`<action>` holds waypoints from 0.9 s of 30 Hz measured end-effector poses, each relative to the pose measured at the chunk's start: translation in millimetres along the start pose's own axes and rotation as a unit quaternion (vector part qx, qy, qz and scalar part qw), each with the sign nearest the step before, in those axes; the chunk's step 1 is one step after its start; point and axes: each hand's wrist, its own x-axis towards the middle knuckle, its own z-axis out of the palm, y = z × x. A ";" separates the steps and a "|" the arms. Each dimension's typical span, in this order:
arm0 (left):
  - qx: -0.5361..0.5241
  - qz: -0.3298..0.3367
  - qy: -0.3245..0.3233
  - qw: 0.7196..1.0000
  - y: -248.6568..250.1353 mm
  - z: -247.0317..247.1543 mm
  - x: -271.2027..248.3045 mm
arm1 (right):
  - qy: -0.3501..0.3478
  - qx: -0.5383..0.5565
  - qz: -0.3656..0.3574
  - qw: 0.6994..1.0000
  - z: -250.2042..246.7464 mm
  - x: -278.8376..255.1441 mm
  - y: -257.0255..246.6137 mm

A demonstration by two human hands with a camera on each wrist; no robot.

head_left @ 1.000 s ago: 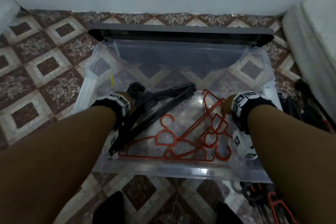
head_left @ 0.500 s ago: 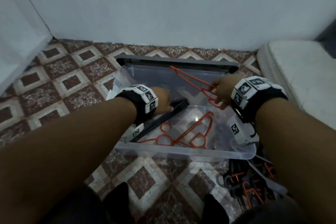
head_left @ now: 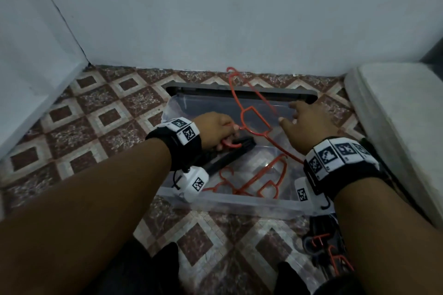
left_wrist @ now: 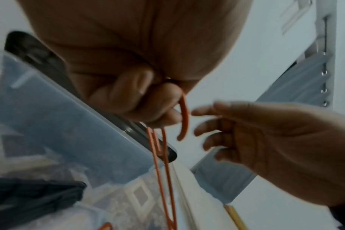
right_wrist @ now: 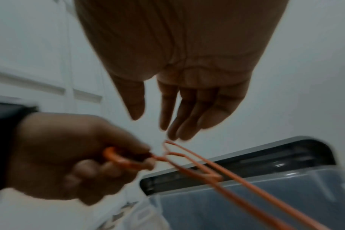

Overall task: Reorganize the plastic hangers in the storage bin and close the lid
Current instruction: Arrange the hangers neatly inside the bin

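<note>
Hands work above a clear plastic storage bin [head_left: 239,208] on a tiled floor [head_left: 96,122]. The left hand [head_left: 215,129] curls its fingers around the hook of an orange hanger [head_left: 249,112], lifted over the bin. The right hand [head_left: 309,120], just beside it, has its fingers spread and holds nothing. Below them, inside the bin, lie more orange hangers [head_left: 261,182] and black hangers [head_left: 227,158]. The grey lid [head_left: 287,93] stands behind the bin.

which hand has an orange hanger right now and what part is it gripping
The left hand grips a lifted orange hanger by its hook. The right hand is open beside it, holding nothing.
</note>
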 end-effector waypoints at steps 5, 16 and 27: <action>-0.049 -0.083 0.011 0.995 24.2 9.8 24.2 | -0.112 0.056 -0.155 0.980 21.3 -0.2 -39.3; -0.074 -0.190 -0.127 0.971 -24.7 29.9 54.0 | -0.002 0.028 -0.112 0.993 19.8 24.8 -11.3; 0.437 -0.114 -0.340 0.825 -121.6 123.4 142.9 | 0.078 0.044 -0.055 0.994 26.4 45.9 12.6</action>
